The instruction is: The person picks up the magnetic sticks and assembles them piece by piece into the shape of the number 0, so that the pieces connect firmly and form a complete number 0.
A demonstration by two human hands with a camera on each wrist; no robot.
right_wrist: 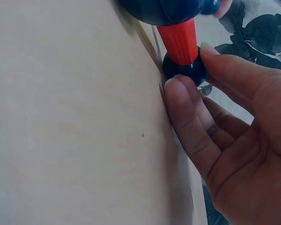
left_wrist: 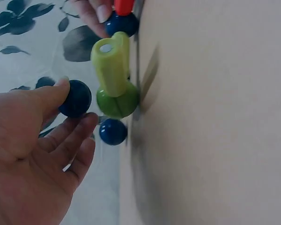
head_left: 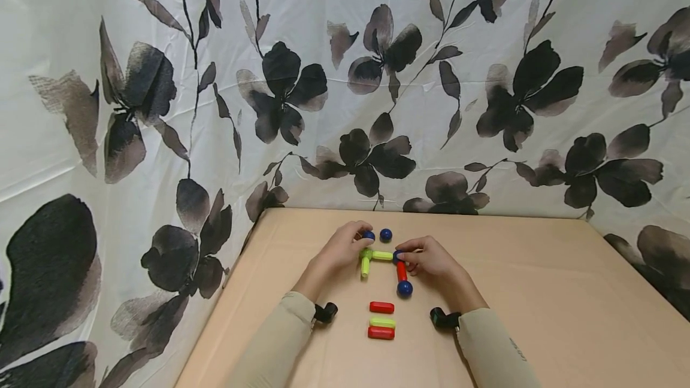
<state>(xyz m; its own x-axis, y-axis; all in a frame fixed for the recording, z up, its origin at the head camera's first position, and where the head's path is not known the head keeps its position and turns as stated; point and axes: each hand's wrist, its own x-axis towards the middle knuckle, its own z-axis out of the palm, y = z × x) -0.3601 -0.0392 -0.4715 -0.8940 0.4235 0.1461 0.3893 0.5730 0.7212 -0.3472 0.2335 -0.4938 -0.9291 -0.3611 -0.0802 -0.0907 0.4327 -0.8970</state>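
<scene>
My left hand pinches a dark blue ball between thumb and fingers, right above the green ball of a joined piece. From that green ball two yellow-green rods stick out: one short rod points toward me, the other rod runs right to a blue corner ball. My right hand grips this corner ball with thumb and fingertips. A red rod leads from it to a blue end ball. Beyond the piece lies a loose blue ball.
Nearer me on the tan table lie a red rod, a yellow-green rod and another red rod, the last two side by side. A floral cloth hangs behind the table's far edge.
</scene>
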